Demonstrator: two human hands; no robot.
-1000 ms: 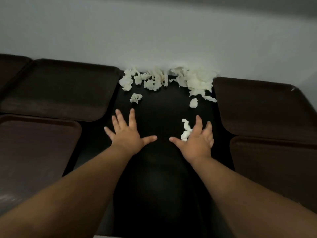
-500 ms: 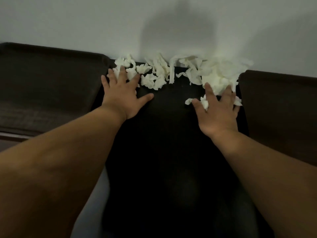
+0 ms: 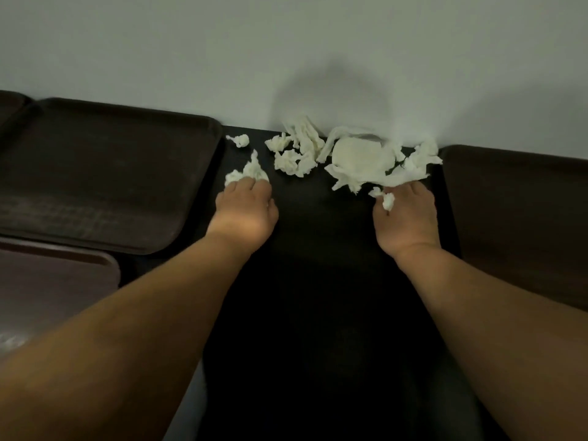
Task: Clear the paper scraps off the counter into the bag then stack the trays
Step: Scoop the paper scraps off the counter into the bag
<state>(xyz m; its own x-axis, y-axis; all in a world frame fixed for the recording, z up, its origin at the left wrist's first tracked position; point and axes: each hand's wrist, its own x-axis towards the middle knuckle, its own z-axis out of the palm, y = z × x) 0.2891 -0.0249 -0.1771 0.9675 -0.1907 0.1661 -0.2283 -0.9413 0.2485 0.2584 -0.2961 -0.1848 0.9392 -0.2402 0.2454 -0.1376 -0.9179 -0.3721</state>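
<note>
The bench [image 3: 318, 281] runs dark from me to the wall, with the left tray [image 3: 105, 173] at 9 o'clock and the right tray [image 3: 515, 202] at 3 o'clock. The paper scraps [image 3: 356, 160] lie heaped at 12 o'clock against the wall. My left hand [image 3: 243, 211] is curled round a small clump, and my right hand [image 3: 405, 218] pinches the big sheet's edge. I judge a fast pull back could shed bits onto either tray. The lone scrap [image 3: 241, 140] at 11 o'clock could be missed. I see no bag.
</note>
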